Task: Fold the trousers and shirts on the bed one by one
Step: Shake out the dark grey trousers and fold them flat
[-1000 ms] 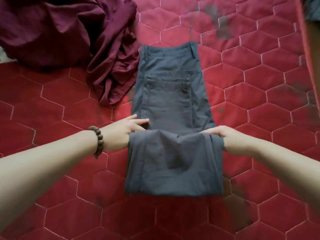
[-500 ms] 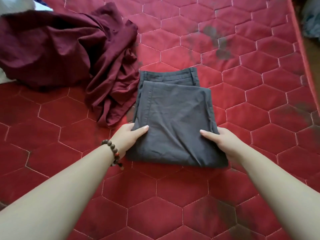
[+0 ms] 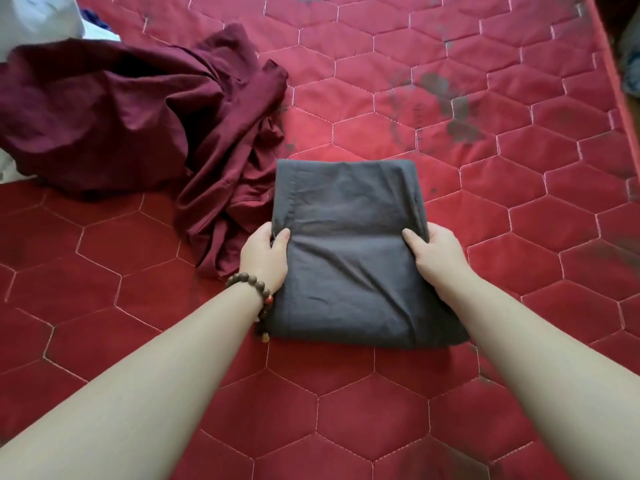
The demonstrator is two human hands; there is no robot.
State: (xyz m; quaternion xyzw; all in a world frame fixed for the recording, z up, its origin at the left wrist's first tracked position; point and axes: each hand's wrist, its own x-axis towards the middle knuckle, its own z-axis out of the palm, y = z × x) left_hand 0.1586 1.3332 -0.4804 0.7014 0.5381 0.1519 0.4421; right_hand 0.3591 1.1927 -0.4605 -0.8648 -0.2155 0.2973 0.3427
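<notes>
Folded once more since a second ago, the trousers [image 3: 349, 258] now form a compact dark grey packet with the waistband no longer showing, where earlier their upper half still lay flat with a pocket in sight. Both hands have shifted from the fold line to the packet's two sides.

The trousers lie on the bed [image 3: 485, 209], a red quilt stitched in hexagons, roughly at its middle in this view. The left hand [image 3: 265, 256] grasps the trousers' left edge, thumb on top and pinching a crease of cloth, the other fingers hidden beneath. The right hand [image 3: 438, 252] grasps the right edge the same way, thumb pressed on the upper layer. A slight ridge runs across the trousers between the two thumbs. On the left wrist sits a bracelet [image 3: 254, 285] of brown beads with one red bead, touching the trousers' left edge.

Just left of the trousers, and touching their upper left corner, a maroon shirt [image 3: 131, 123] lies crumpled and unfolded, spreading away toward the bed's left side. Beyond the shirt, well apart from the trousers, something white [image 3: 38, 22] shows at the corner; what it is cannot be told. Dark stains [image 3: 450, 112] mark the quilt beyond the trousers, to their right.
</notes>
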